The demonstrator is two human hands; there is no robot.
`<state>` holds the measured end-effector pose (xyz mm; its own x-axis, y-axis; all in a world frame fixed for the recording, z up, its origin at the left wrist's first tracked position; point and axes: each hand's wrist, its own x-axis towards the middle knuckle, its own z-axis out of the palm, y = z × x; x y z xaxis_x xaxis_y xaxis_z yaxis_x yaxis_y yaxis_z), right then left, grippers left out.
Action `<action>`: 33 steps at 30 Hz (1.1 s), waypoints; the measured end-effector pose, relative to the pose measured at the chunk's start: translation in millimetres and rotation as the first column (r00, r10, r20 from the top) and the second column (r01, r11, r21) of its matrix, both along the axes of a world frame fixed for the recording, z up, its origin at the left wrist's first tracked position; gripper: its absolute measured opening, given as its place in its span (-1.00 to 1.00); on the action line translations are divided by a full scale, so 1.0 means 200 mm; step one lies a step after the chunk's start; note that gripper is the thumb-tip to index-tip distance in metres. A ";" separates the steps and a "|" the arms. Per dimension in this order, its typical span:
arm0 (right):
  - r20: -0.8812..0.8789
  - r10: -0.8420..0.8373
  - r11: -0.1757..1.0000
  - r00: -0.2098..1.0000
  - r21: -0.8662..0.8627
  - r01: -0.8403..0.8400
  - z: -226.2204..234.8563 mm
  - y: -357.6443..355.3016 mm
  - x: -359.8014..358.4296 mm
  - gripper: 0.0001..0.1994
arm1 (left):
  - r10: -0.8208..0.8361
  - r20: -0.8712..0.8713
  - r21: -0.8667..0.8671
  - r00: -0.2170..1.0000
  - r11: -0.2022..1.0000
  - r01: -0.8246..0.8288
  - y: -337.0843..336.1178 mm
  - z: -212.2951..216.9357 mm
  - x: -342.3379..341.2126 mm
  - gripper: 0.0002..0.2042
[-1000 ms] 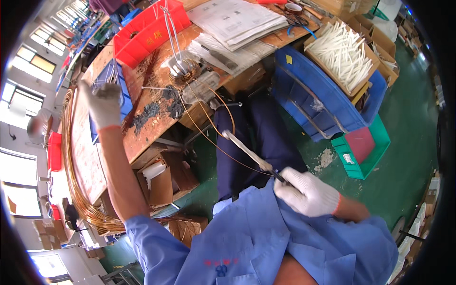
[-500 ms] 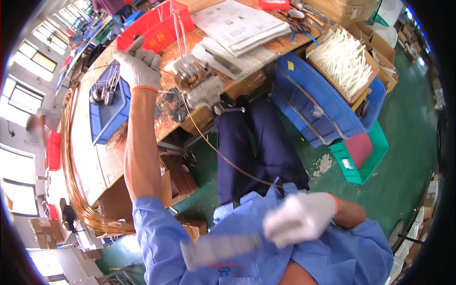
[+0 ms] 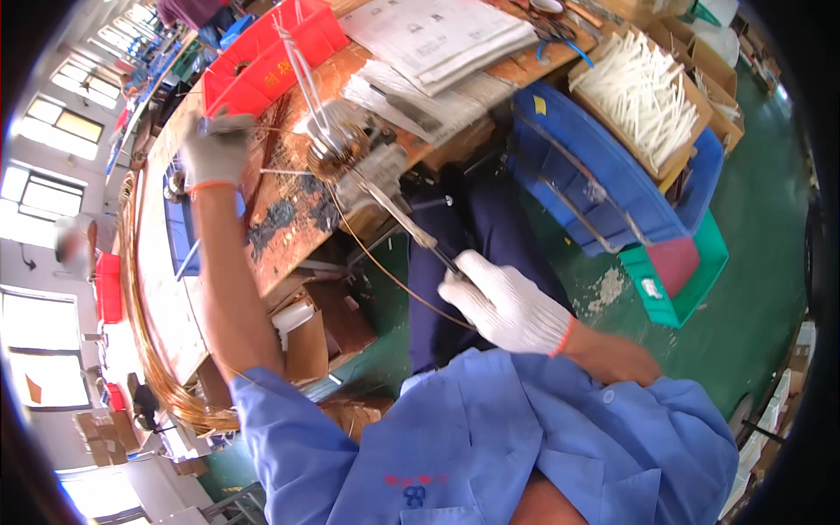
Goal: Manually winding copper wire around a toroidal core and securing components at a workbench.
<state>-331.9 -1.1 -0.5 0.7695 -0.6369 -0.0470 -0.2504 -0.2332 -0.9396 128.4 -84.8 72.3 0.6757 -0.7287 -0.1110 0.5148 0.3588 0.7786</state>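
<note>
Narrowly closed: right hand on a tool, tip near the coil

The white-gloved right hand (image 3: 507,304) wraps the dark handle (image 3: 448,261) of a long pale tool (image 3: 402,217). Its tip reaches close beside a copper-wound coil (image 3: 337,156) on the workbench (image 3: 293,252); contact cannot be told. Raised left of the coil, the gloved left hand (image 3: 214,156) is too blurred to judge its grip. A loose wire (image 3: 385,268) drops from the coil past the bench's front edge, over dark trousers (image 3: 429,337). Metal rods (image 3: 302,74) rise at the coil. Nearby, a blue tray (image 3: 179,227) sits partly behind the left wrist, a red bin (image 3: 271,66) beyond. Rightward, a blue crate (image 3: 573,127) stands against the bench; green floor (image 3: 761,227) stretches past it.
</note>
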 end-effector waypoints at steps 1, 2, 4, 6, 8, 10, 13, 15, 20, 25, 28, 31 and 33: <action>0.055 0.104 0.995 0.993 0.006 -0.104 0.05 0.11 -0.08 -0.77 | -0.175 0.017 -0.106 0.984 0.979 0.176 0.30 0.07 0.34 -0.35; 0.035 0.021 0.999 0.999 0.029 -0.022 0.03 0.14 -0.19 -0.77 | -0.007 -0.003 0.095 1.000 0.995 0.008 0.22 0.15 -0.04 -0.33; 0.035 0.033 0.978 0.999 0.204 -0.040 0.06 0.26 -0.34 -0.82 | -0.155 0.142 0.135 0.978 0.982 0.136 0.48 0.12 -0.02 -0.31; 0.074 0.094 0.984 0.993 0.147 -0.104 0.03 0.35 -0.55 -0.84 | -0.104 0.716 0.322 0.690 0.926 -0.195 0.62 0.03 -0.42 -0.20; 0.024 0.142 0.962 0.990 0.232 -0.144 0.09 0.42 -0.68 -0.81 | -0.154 0.985 0.171 0.074 0.883 -0.436 0.73 -0.16 -0.80 -0.03; 0.007 0.476 0.873 0.879 0.117 -0.474 0.17 0.48 -0.74 -0.77 | -0.053 0.996 0.022 -0.065 0.911 -0.412 0.70 -0.25 -1.10 0.02; -0.089 0.722 0.690 0.686 0.042 -0.722 0.29 0.46 -0.78 -0.77 | 0.311 0.894 -0.205 0.322 0.924 -0.322 0.50 -0.18 -1.13 -0.50; 0.035 0.756 0.652 0.654 0.046 -0.756 0.29 0.38 -0.72 -0.78 | 0.219 0.488 -0.216 0.845 0.968 -0.126 0.38 0.06 -1.07 -0.41; 0.373 0.359 0.894 0.855 0.124 -0.430 0.03 0.17 -0.19 -0.82 | 0.062 0.286 -0.015 0.956 0.998 -0.060 -0.09 0.17 -0.60 -0.18; 0.209 -0.076 0.702 0.975 0.706 -0.096 0.08 -0.15 0.42 -0.73 | 0.055 0.075 -0.023 0.996 0.998 -0.053 -0.33 -0.20 -0.28 -0.17; 0.074 0.034 0.862 0.997 0.503 -0.066 0.09 -0.34 0.49 -0.65 | -0.074 0.106 0.005 0.992 0.997 0.073 -0.37 -0.30 -0.24 -0.21; 0.233 -0.052 0.998 0.971 -0.034 0.061 -0.10 -0.15 0.19 -0.73 | -0.147 0.017 0.118 0.989 0.983 0.144 -0.23 -0.17 -0.12 -0.36; 0.315 0.129 0.893 0.940 -0.449 0.028 -0.18 0.04 0.00 -0.80 | -0.015 0.033 0.039 0.999 0.999 0.014 0.09 -0.03 0.16 -0.31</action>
